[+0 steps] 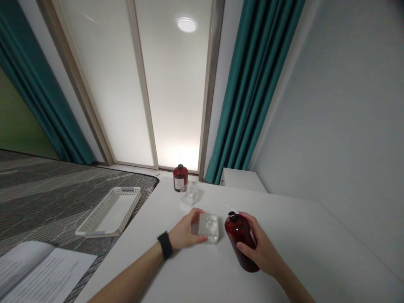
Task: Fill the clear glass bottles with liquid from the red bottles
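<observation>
My left hand (189, 231), with a dark watch on its wrist, grips a clear square glass container (208, 229) by its left side on the white table. To its right, my right hand (260, 248) is wrapped around a dark red bottle (238, 235). That bottle is tilted, its uncapped neck leaning toward the container. What lies inside the container is hard to make out. Farther back stands a second red bottle (180, 179) with a white label and a dark green cap. Beside it sits a clear glass piece (192, 193), perhaps a lid.
A white perforated basket (118, 231) lies on a grey patterned surface to the left, near an open book (59, 273). Behind the white table (186, 282) are a white cabinet (244, 180), teal curtains (240, 105) and frosted sliding doors (176, 92). A wall is on the right.
</observation>
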